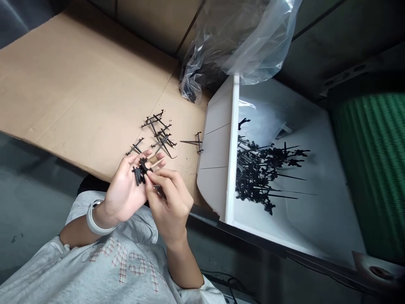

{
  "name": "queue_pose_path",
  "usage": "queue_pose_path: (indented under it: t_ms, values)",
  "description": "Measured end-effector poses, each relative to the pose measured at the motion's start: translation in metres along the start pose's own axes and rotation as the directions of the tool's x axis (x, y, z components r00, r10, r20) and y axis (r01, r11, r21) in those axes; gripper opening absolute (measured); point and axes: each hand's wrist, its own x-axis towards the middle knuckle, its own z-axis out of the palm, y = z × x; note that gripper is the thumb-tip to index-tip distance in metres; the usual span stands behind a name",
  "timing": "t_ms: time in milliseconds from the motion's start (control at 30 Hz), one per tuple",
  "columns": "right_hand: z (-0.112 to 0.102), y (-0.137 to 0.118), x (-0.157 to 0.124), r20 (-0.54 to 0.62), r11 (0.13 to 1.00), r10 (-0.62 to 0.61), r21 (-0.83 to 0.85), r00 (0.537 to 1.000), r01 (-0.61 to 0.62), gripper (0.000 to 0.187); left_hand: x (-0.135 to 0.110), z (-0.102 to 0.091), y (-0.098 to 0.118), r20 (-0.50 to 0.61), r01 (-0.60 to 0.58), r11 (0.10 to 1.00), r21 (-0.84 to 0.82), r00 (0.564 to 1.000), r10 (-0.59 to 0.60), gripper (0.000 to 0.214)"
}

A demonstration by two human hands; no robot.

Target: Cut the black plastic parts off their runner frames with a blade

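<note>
My left hand [123,190] is turned palm up, its fingers partly curled, cradling several small black plastic parts [138,175]. Over that palm, the thumb and fingers of my right hand [171,196] pinch one black plastic part [144,165]. Something dark and shiny [160,192] shows between the right fingers; its kind is hidden. A tan band [154,160] wraps one left finger. Just beyond the hands, several black T-shaped plastic sprues [161,135] lie in a loose pile on the cardboard [95,97]. A single sprue [198,142] rests beside the white bin.
To the right stands a white bin [232,169] with a heap of black sprues [262,169] inside. A clear plastic bag [253,42] hangs over its far edge, with dark bits in its lower corner. A green ribbed object [373,169] is at far right.
</note>
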Motion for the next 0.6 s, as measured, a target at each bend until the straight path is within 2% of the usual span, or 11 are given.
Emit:
queue_pose_path:
  t_ms: [167,300,433,600]
  values:
    - [-0.007,0.011,0.008,0.169,0.989,0.051,0.125,0.984,-0.073,0.020,0.013,0.004,0.005,-0.029,0.035,0.999,-0.042,0.999,-0.036,0.037]
    - [-0.012,0.022,0.013,0.288,0.985,0.065,0.132,0.955,-0.107,0.025,0.018,0.004,0.009,-0.017,0.018,0.997,-0.069,1.000,-0.020,0.034]
    - [-0.011,0.028,0.016,0.316,0.985,0.047,0.144,0.948,-0.097,0.018,0.018,0.006,0.010,-0.021,0.005,0.997,-0.079,1.000,-0.007,0.035]
    - [-0.012,0.031,0.020,0.299,0.977,0.065,0.176,0.952,-0.122,0.019,0.017,0.010,0.007,-0.037,-0.019,0.996,-0.082,0.999,0.016,0.031]
